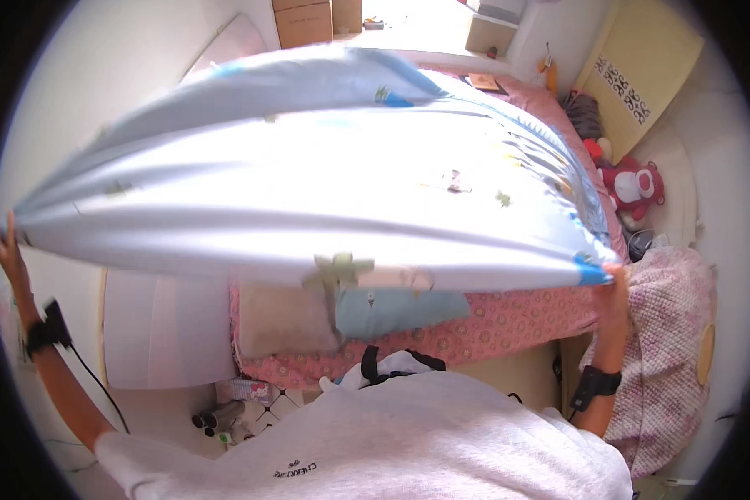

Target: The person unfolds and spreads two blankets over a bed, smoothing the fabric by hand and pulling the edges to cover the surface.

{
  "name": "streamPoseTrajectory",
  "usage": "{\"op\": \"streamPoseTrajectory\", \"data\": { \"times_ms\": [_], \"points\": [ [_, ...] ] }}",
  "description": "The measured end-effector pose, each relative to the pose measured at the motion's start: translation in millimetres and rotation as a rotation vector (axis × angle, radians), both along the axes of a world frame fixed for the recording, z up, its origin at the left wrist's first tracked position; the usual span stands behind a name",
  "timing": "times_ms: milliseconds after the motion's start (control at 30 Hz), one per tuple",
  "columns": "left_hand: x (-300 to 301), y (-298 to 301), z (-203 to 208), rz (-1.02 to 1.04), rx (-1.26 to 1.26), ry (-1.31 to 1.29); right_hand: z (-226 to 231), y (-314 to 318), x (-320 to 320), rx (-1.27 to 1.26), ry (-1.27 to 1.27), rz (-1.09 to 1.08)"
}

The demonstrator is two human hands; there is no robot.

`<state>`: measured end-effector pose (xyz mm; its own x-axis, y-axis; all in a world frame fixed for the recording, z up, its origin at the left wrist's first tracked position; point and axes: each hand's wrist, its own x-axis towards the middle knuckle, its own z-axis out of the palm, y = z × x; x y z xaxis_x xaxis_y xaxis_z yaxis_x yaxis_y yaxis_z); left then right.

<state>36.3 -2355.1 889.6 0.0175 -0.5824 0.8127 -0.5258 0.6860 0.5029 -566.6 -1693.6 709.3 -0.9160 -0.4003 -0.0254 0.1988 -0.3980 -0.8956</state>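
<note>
A large pale blue bed sheet (325, 175) with small cartoon prints billows in the air, spread wide over the bed. My left hand (10, 254) grips its corner at the far left, arm stretched out. My right hand (615, 287) grips the opposite corner at the right, near a blue patch on the hem. Beneath the sheet lies a bed (508, 321) covered in pink patterned fabric, with a blue pillow (400, 308) and a beige pillow (283, 321) at its near edge. Both wrists wear black bands.
A red plush toy (633, 185) sits at the bed's right side by a yellow headboard panel (642, 67). A pink-white knitted blanket (671, 350) lies at the right. Cardboard boxes (304, 21) stand at the back. Small items (225, 414) clutter the floor by a white cabinet (162, 329).
</note>
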Motion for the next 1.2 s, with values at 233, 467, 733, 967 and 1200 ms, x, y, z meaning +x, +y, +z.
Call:
{"op": "streamPoseTrajectory", "data": {
  "times_ms": [233, 467, 733, 967, 1200],
  "points": [
    [49, 46, -240, 0.313, 0.407, -0.317, -152, 0, -3, 0.356, -0.135, 0.211],
    [-25, 127, -356, 0.051, 0.836, -0.539, -261, 8, 0, 0.600, -0.469, 0.248],
    [14, 196, -412, 0.117, 1.097, -0.619, -290, -2, 51, 1.001, -0.639, 0.411],
    [-1, 192, -443, 0.202, 1.352, -0.402, -379, 40, 17, 0.990, -0.774, 0.347],
    [5, 37, -312, 0.459, 0.467, -0.974, -224, -78, 25, 1.002, -0.074, 0.837]
  ]
}}
